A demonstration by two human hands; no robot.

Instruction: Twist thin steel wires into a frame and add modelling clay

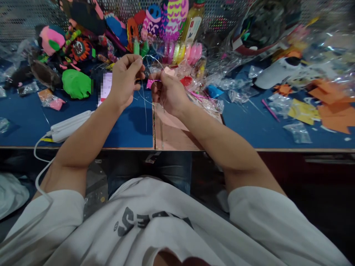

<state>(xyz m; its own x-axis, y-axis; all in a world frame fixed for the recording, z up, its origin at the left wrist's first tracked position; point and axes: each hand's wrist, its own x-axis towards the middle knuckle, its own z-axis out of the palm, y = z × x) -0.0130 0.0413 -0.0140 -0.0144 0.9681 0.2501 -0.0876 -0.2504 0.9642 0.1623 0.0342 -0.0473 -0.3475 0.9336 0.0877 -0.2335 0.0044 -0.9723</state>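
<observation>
Both hands are raised over the front of the work table, a short way apart. Thin, pale, looped strands (146, 111) that look like wire or clear line run between them, with loose ends hanging down. My left hand (126, 79) pinches the strands between thumb and fingertips. My right hand (172, 92) has its fingers curled round the other side of the loops. Beyond my right hand lie a red piece (186, 81) and crumpled clear wrappers. A phone with a lit screen (106, 87) lies behind my left wrist.
A white power strip (70, 126) with its cable lies by my left forearm. A green lump (77, 84), colourful plush-like figures and a bottle (192, 24) stand at the back. Orange sheets (334, 107), a white visor cap (277, 73) and plastic bags cover the right side.
</observation>
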